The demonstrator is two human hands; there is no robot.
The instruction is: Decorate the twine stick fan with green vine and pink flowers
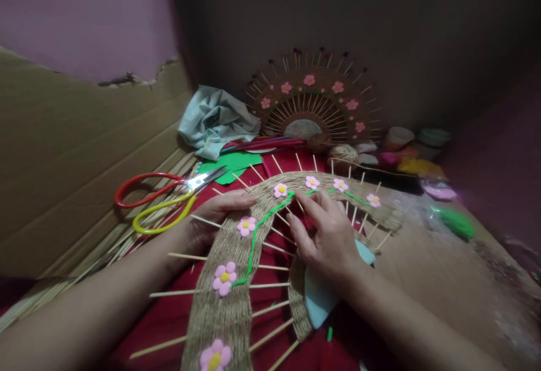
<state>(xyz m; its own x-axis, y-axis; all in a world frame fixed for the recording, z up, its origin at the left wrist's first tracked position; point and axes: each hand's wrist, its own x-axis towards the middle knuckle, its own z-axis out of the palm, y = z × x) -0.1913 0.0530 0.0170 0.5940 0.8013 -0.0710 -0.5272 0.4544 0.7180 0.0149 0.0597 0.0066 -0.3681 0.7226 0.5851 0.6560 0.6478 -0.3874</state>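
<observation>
A half-round woven jute fan (228, 252) with thin wooden sticks lies before me, dotted with pink flowers with yellow centres. My left hand (211, 216) grips its outer left edge, thumb on top and the other fingers hidden beneath. Along the band runs a thin green clay-like strand (253, 241), curving between the flowers. My right hand (325, 235) bends over the inner edge near the top, its fingertips closed down at the strand. Partly under that hand is a light blue half-round piece (316, 297) at the fan's centre.
Scissors with red and yellow handles (163, 204) lie at left, by green sheets (230, 165). A similar finished-looking fan (308, 97) leans on the back wall. Pale cloth (217, 120), a twine ball (343, 155), tubs (397, 137) and a green packet (456, 223) surround the work.
</observation>
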